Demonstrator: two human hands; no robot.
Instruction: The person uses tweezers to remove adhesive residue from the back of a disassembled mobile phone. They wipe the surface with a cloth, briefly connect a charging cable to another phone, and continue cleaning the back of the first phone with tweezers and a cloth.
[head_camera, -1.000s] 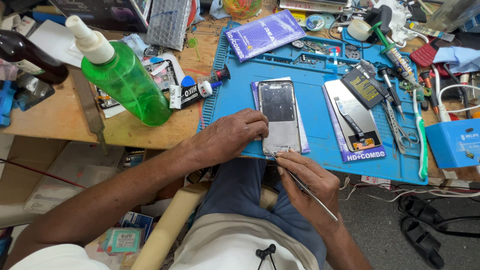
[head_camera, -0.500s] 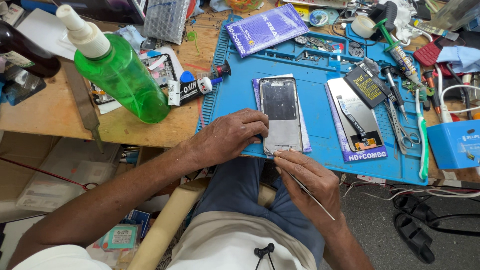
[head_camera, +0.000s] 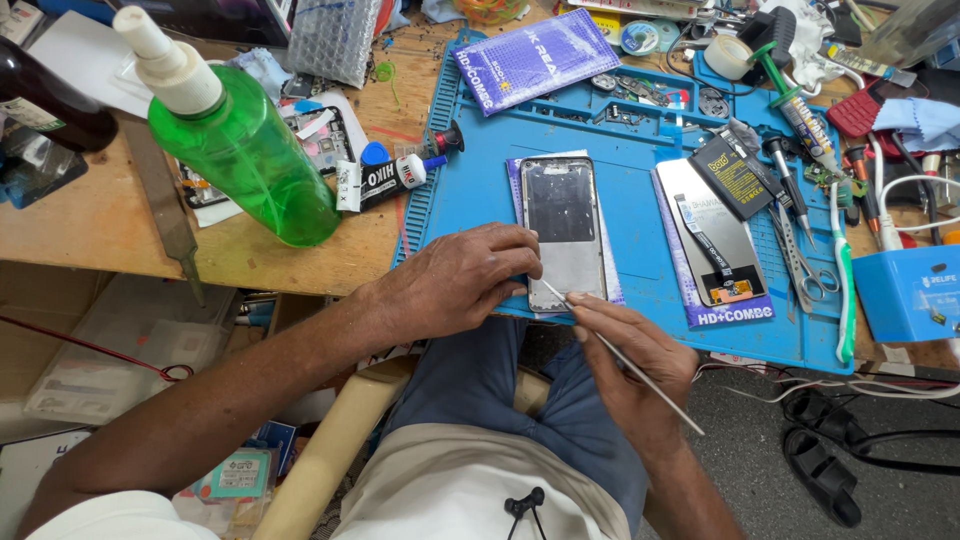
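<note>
A phone frame (head_camera: 561, 225) with a grey, bare inside lies flat on the blue work mat (head_camera: 630, 210). My left hand (head_camera: 455, 280) rests on the phone's lower left edge and pins it down. My right hand (head_camera: 630, 355) pinches a thin metal pick (head_camera: 620, 355), and the pick's tip touches the phone's bottom edge. The hand sits at the mat's near edge, over my lap.
A green spray bottle (head_camera: 235, 140) stands on the wooden bench at the left, with a small glue tube (head_camera: 395, 180) beside it. Right of the phone lie a replacement screen in packaging (head_camera: 715, 245), tweezers, scissors, a toothbrush (head_camera: 843, 270) and a blue box (head_camera: 910, 290).
My right hand has turned the pick so its tip now meets the phone's bottom edge. My left hand stays on the phone. The view has shifted slightly.
</note>
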